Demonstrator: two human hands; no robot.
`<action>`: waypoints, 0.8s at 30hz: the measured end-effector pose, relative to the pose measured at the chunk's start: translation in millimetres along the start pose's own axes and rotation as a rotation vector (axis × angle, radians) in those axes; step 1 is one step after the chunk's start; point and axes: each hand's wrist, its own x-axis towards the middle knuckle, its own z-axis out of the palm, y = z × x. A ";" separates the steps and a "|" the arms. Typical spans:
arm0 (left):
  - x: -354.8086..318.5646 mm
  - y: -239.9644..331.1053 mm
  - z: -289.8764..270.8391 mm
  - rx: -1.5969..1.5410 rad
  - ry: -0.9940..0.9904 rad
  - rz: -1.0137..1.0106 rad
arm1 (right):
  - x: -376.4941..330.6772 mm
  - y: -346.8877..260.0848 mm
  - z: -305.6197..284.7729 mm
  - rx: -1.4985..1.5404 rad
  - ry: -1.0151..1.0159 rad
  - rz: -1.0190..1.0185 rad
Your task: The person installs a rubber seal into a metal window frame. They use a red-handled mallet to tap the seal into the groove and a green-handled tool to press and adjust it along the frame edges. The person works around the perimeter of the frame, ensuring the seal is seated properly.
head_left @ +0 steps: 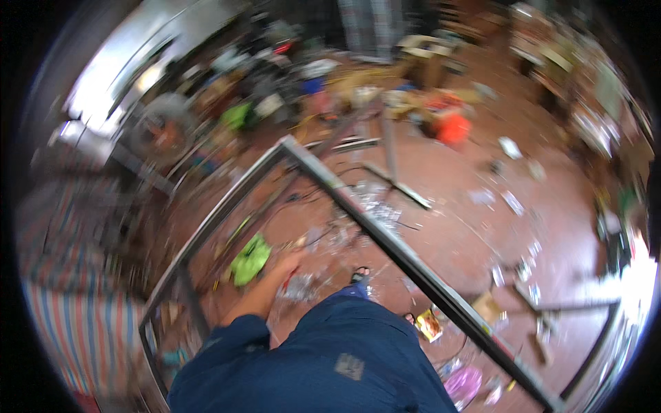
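Head camera view, blurred by motion, shows a metal frame (392, 249) rising around the person, its nearest corner pointing up and away, ahead of the body. From that corner 2 straight bars spread: the longer axis slants down to the lower right, the other down to the lower left. The bars look slim, square-edged and grey, with a pale upper face and a darker side.

Left hand (290, 261) is below the corner in the view, between the 2 bars and apart from both in the picture. Its fingers are too smeared to tell whether they are spread, together or clamped on something. Right hand is out of view, so I cannot tell its state.

Just left of the left hand, a crumpled, bright green, cloth-like piece (251, 260) lies on the smooth reddish floor (461, 230). Clear, shiny plastic (375, 203) is scattered farther ahead, beyond the long bar. Dark blue clothing (323, 351) fills the lower middle, with a sandalled foot (360, 274) showing past it. Striped red, white and blue sheeting (82, 337) hangs at far left, and a crinkled pinkish-purple bag (463, 384) lies at lower right.
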 end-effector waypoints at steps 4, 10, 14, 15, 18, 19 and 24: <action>-58.3 -51.1 -10.4 -0.045 0.158 -0.109 | -25.4 -86.2 26.9 0.134 -0.052 -0.125; -95.8 -97.9 -26.4 0.048 0.196 -0.272 | -64.0 -155.6 37.4 0.311 -0.120 -0.214; -86.5 -130.0 -58.9 0.159 0.338 -0.262 | -82.1 -187.2 44.8 0.453 -0.170 -0.236; -81.9 -143.1 -68.2 0.210 0.380 -0.208 | -83.4 -194.6 44.8 0.494 -0.175 -0.240; -73.2 -152.0 -94.3 0.359 0.498 -0.072 | -85.3 -215.4 39.0 0.651 -0.173 -0.249; -78.2 -123.8 -99.3 0.401 0.530 -0.040 | -80.6 -217.7 31.1 0.737 -0.160 -0.240; -84.8 -125.4 -200.3 0.537 0.936 0.247 | -73.9 -266.2 22.2 1.325 -0.285 -0.259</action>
